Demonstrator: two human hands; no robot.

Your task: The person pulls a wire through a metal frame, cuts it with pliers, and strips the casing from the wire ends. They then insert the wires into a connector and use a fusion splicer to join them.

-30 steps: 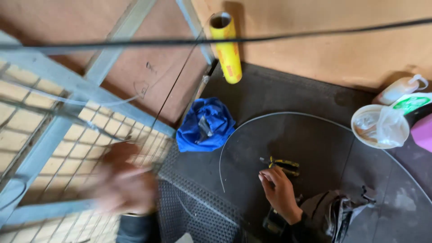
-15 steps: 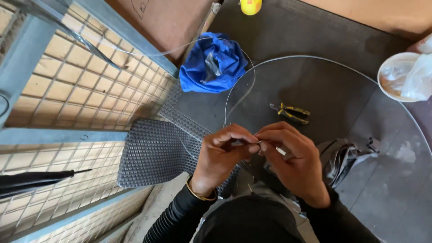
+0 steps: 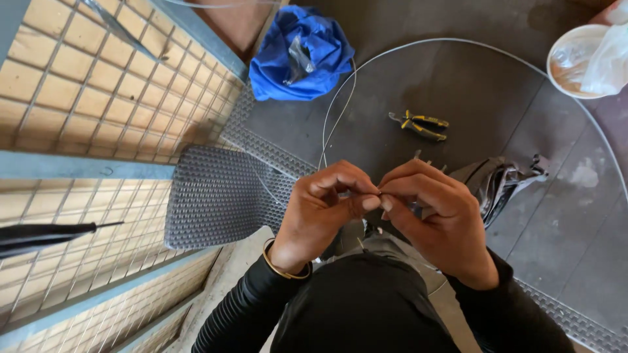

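My left hand (image 3: pixel 325 210) and right hand (image 3: pixel 437 219) meet at the centre of the frame, fingertips pressed together, both pinching the end of the thin grey steel wire (image 3: pixel 340 111). From that pinch the wire runs up the frame, then arcs right across the dark rubber floor mat (image 3: pixel 497 85) in a wide loop. Both hands sit equally close to it, wrists bent inward, thumbs against forefingers. The yellow-handled pliers (image 3: pixel 420 125) lie just above my right hand, untouched, and the crumpled blue cloth (image 3: pixel 297 55) lies at the upper middle.

Open mat (image 3: pixel 366 124) ahead btwn pliers (image 3: pixel 420 125) & blue cloth (image 3: pixel 297 55); mesh panel (image 3: pixel 85 111) blocks left.
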